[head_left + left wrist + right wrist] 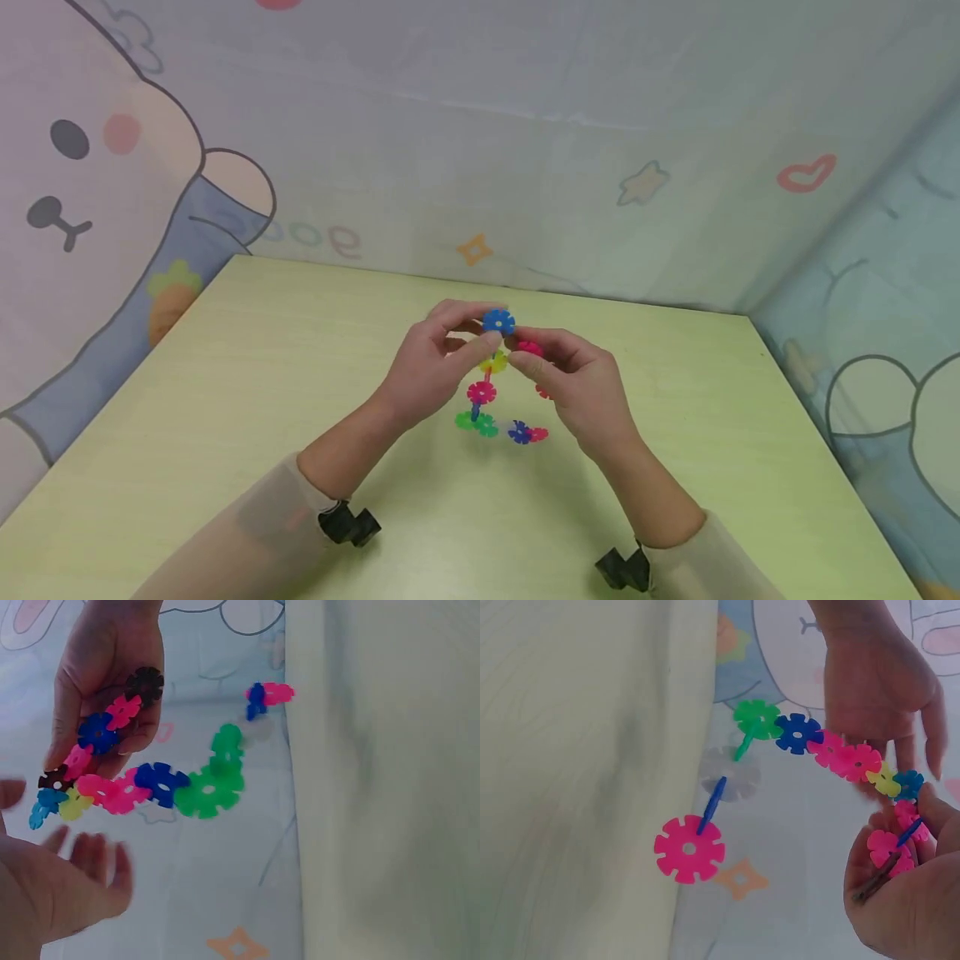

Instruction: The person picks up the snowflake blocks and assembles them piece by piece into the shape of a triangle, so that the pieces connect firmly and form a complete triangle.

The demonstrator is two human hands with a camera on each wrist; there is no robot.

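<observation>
A chain of interlocking plastic snowflake discs hangs between the hands. Near its top is a light-blue disc (498, 319), with the left hand's (423, 367) thumb and fingertips close around it. In the left wrist view, those fingers look loosely spread and blurred, and gaps show beside the disc. The right hand (588, 383) pinches the chain near a dark disc (54, 780), and its other end, with a black disc (145, 685), lies along the palm. Below hang yellow (495, 362), pink (482, 392) and green (487, 425) discs, a translucent disc (735, 776) and an end pink disc (689, 849).
A pale wooden table (315, 333) lies below the hands. Behind it hangs a cartoon-printed cloth (450, 150), which continues along the right side. Black wrist mounts (348, 523) show at both sleeve cuffs.
</observation>
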